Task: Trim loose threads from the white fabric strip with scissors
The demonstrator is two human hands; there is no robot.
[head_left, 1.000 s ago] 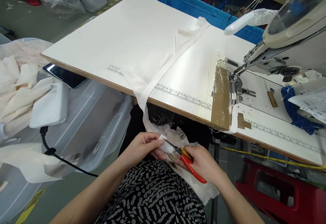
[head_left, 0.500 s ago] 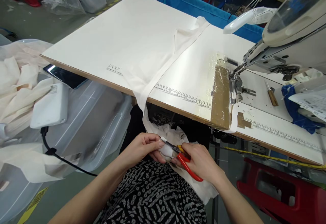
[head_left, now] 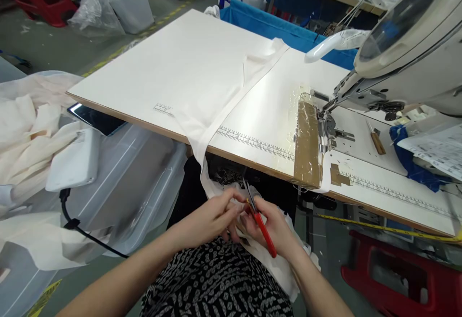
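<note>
My right hand (head_left: 272,225) is closed around scissors with red handles (head_left: 266,236); their blades point up and away from me, close to my left fingertips. My left hand (head_left: 216,218) is closed, its thumb and fingers pinched at the pale fabric (head_left: 265,259) bunched on my lap. Exactly what lies between those fingertips is partly hidden. From the lap, a long strip of the same fabric (head_left: 231,103) runs up over the table edge and lies across the white tabletop (head_left: 173,57).
A sewing machine (head_left: 407,67) stands at the right, with a wooden-handled tool (head_left: 376,138) beside it. On the left, plastic tubs (head_left: 144,177) hold fabric pieces and a white device (head_left: 74,160) with a black cable. A red stool (head_left: 397,278) is at lower right.
The scissors have swung from pointing left, against a white piece in my left hand, to pointing upward. My hands have moved closer together, and the view has tilted up slightly.
</note>
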